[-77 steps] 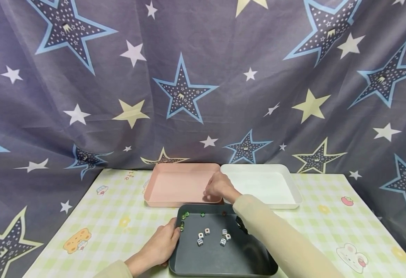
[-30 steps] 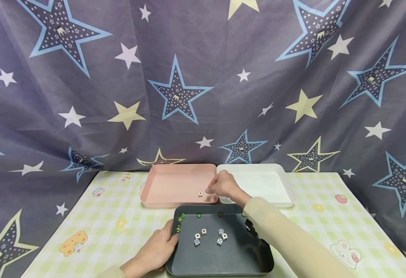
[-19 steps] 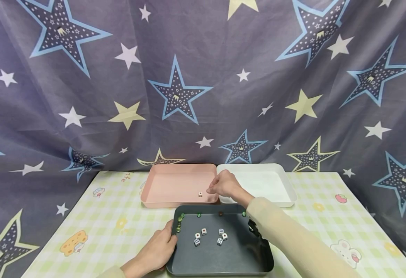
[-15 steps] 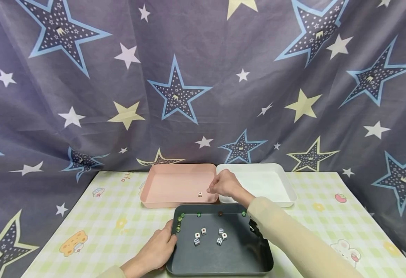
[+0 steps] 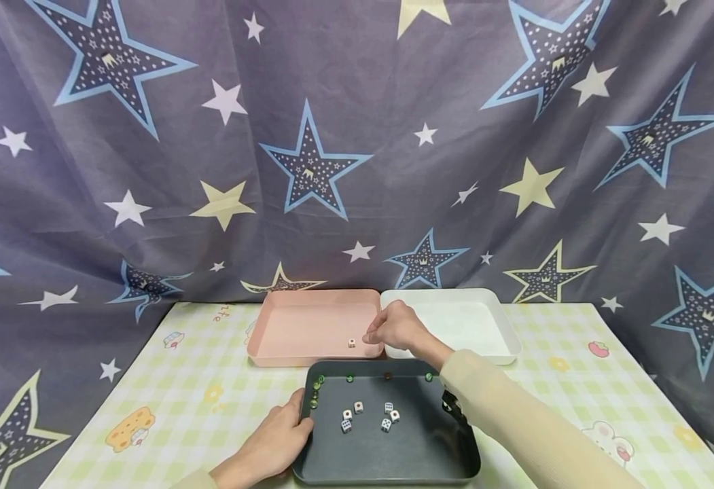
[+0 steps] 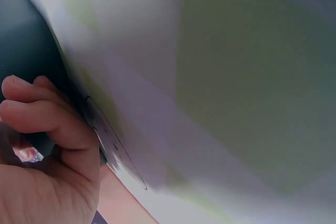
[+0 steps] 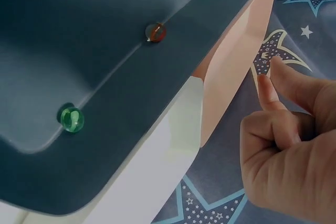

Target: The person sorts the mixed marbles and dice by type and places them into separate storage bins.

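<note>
My left hand (image 5: 274,435) grips the left rim of a dark grey tray (image 5: 387,462), its fingers and thumb around the edge in the left wrist view. Inside that tray lie several white dice (image 5: 359,407) near the middle. Several green marbles (image 5: 349,378) and one reddish-brown marble (image 5: 388,375) rest along its edges. Over the inner corner of a pink tray (image 5: 310,322), my right hand (image 5: 398,324) hovers with nothing between thumb and forefinger, the other fingers curled loosely. Just left of those fingertips, one die (image 5: 352,343) sits on the pink tray's floor.
A white tray (image 5: 475,329) stands against the pink one, partly behind my right hand. Both are just beyond the dark tray, on a green checked tablecloth (image 5: 179,394). A starry curtain (image 5: 344,88) hangs behind the table.
The right hand has let go of a die, now visible in the pink tray, and has drawn slightly up and right from it. The left hand keeps its grip on the dark tray.
</note>
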Tool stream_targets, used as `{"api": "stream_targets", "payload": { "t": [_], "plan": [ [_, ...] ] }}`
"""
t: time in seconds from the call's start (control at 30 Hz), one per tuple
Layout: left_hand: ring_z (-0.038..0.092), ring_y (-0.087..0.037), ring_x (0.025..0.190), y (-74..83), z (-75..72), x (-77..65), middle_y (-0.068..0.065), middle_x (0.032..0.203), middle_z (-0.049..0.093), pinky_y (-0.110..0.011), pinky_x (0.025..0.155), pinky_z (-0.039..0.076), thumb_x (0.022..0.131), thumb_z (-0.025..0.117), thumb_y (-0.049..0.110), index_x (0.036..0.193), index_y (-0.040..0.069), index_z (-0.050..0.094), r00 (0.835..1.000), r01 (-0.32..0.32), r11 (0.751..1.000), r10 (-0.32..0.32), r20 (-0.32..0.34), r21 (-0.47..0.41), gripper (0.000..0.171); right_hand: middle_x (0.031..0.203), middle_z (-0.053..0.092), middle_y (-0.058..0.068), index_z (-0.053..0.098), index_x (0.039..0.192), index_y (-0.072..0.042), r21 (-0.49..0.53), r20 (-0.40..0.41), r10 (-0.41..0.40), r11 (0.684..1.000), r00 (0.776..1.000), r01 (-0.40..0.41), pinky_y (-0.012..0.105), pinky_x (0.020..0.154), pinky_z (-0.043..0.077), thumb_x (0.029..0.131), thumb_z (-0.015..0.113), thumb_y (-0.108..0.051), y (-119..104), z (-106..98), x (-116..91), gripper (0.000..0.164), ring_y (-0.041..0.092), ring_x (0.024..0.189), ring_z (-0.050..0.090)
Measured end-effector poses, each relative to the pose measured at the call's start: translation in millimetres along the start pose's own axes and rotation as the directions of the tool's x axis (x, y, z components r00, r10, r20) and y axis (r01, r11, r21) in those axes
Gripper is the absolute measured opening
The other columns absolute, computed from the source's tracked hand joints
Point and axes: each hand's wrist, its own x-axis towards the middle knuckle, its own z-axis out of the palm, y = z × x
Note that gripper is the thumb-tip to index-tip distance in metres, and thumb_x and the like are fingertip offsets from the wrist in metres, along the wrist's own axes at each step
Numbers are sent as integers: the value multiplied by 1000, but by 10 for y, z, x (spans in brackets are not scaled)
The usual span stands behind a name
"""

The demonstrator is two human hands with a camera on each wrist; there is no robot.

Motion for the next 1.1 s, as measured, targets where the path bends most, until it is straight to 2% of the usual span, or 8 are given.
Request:
{"api": "stream_targets", "payload": {
  "t": [0.2, 0.37, 0.5, 0.73, 0.83, 0.9, 1.0, 1.1],
  "plan": [
    [47, -6, 32, -8, 6, -7, -5, 60, 62, -29, 30, 44, 106, 40, 7, 150, -11, 37, 1000, 2, 1000, -2, 0, 17, 48, 77, 72, -2, 83, 82, -5, 1, 13, -35, 999, 999, 35, 28, 62, 49, 86, 88, -10, -48, 52, -53, 8, 15, 71, 59],
    [48, -7, 33, -30, 7, -14, -3, 66, 62, -32, 31, 44, 108, 38, 7, 154, -14, 31, 1000, -15, 999, 16, -14, 37, 51, 77, 72, -1, 82, 83, -3, 22, 23, -48, 999, 999, 48, 28, 62, 49, 85, 89, -10, -64, 92, -78, 9, 15, 65, 58],
    [51, -9, 32, -38, 16, -13, -2, 65, 63, -35, 31, 46, 110, 38, 8, 154, -13, 31, 999, -35, 999, 35, -24, 32, 50, 76, 72, -2, 82, 82, -5, 28, 25, -46, 999, 999, 45, 27, 62, 50, 85, 89, -11, -65, 108, -84, 10, 14, 63, 59],
    [67, -16, 53, -41, 8, -2, -8, 81, 70, -33, 48, 56, 113, 34, 10, 152, -19, 29, 998, -48, 998, 49, -30, 34, 49, 81, 74, -3, 83, 80, -8, 25, 38, -63, 998, 997, 62, 29, 69, 53, 84, 91, -12, -74, 138, -123, 9, 14, 74, 61],
    [66, -16, 49, -35, 10, 4, -8, 77, 68, -34, 45, 56, 113, 34, 10, 152, -19, 29, 999, -34, 998, 35, -28, 50, 49, 82, 75, -3, 83, 80, -9, 23, 37, -78, 997, 996, 77, 29, 70, 54, 82, 91, -11, -78, 155, -134, 9, 13, 76, 62],
    [65, -15, 51, -29, 5, 10, -9, 80, 69, -34, 47, 56, 113, 36, 10, 152, -18, 31, 999, -28, 997, 31, -35, 70, 49, 86, 76, -2, 83, 80, -9, 25, 41, -85, 996, 996, 84, 29, 71, 55, 81, 92, -10, -82, 167, -142, 9, 13, 78, 63],
    [62, -14, 47, -16, 3, 17, -7, 76, 67, -35, 43, 54, 112, 37, 11, 151, -17, 33, 999, -22, 997, 25, -39, 80, 48, 93, 78, -1, 83, 81, -9, 28, 50, -90, 996, 995, 89, 30, 75, 56, 80, 92, -10, -99, 185, -160, 9, 13, 86, 66],
    [59, -13, 41, -5, -2, 33, -5, 71, 64, -35, 38, 51, 112, 36, 11, 151, -18, 32, 999, -18, 997, 22, -44, 80, 48, 91, 77, -2, 83, 80, -10, 29, 69, -99, 995, 993, 97, 31, 75, 57, 80, 92, -10, -127, 220, -189, 10, 14, 87, 66]
  ]
}}
